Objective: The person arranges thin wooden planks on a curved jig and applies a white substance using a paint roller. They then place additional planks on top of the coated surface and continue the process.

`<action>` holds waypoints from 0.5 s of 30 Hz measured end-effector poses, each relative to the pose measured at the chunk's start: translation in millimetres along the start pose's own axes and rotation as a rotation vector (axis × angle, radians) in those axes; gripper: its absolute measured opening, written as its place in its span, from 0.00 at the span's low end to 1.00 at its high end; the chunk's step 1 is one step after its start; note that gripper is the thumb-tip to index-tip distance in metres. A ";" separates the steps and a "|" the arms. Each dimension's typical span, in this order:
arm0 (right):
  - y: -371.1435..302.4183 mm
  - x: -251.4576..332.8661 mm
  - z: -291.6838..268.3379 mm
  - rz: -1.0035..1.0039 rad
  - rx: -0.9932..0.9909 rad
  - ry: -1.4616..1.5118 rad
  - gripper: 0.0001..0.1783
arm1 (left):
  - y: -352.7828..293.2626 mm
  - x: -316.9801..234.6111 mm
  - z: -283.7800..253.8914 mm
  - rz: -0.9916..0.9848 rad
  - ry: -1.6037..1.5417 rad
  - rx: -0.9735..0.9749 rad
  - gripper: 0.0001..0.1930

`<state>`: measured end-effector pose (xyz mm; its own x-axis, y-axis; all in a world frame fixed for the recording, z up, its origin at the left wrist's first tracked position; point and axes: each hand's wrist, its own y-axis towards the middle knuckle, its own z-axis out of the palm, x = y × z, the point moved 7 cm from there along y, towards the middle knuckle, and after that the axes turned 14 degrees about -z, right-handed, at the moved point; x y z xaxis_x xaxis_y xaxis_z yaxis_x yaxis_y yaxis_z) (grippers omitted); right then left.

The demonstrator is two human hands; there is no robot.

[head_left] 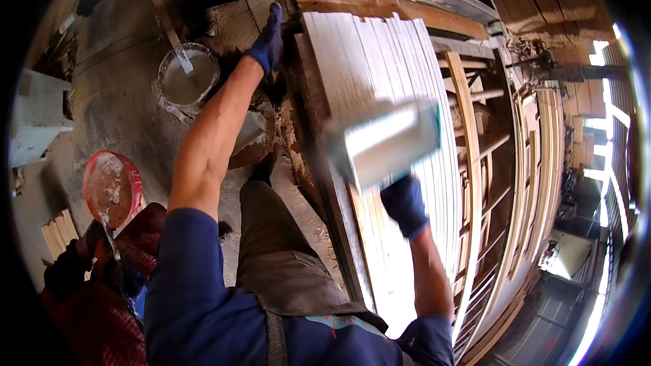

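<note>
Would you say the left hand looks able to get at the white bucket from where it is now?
Probably yes: the left hand rests on the panel's edge just right of the bucket, with nothing between them. It would have to let go of the edge first.

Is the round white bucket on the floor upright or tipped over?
Upright: the round white bucket shows its open mouth to the camera, pale paste inside and a stick standing in it.

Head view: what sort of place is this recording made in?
Probably a woodworking or joinery shop. A white-coated slatted wooden panel lies on a bench, wooden frames are stacked beside it, and a bucket of pale paste stands on the dusty floor. The gloved right hand holds a broad flat scraper.
</note>
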<state>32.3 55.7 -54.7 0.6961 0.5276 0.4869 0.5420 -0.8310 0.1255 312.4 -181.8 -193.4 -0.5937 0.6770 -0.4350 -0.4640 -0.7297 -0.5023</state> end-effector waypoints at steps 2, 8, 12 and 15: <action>-94.8 25.2 -13.4 0.178 -0.041 0.032 0.03 | 5.7 -9.2 -28.0 0.132 0.081 -0.088 0.52; -460.7 92.0 -27.3 0.789 0.044 0.078 0.11 | -23.4 29.9 -22.6 0.277 -0.062 -0.243 0.56; -607.7 136.3 -40.1 0.847 -0.043 -0.061 0.10 | -56.3 90.3 -30.8 0.105 0.207 -0.348 0.56; -624.9 127.8 -65.8 0.910 -0.166 0.026 0.09 | -56.8 118.4 -25.9 0.068 0.287 -0.355 0.46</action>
<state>-248.4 630.7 -14.1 0.8087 -0.3431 0.4778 -0.2839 -0.9391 -0.1937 285.5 -57.7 -235.7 -0.3861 0.6646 -0.6398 -0.1470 -0.7290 -0.6685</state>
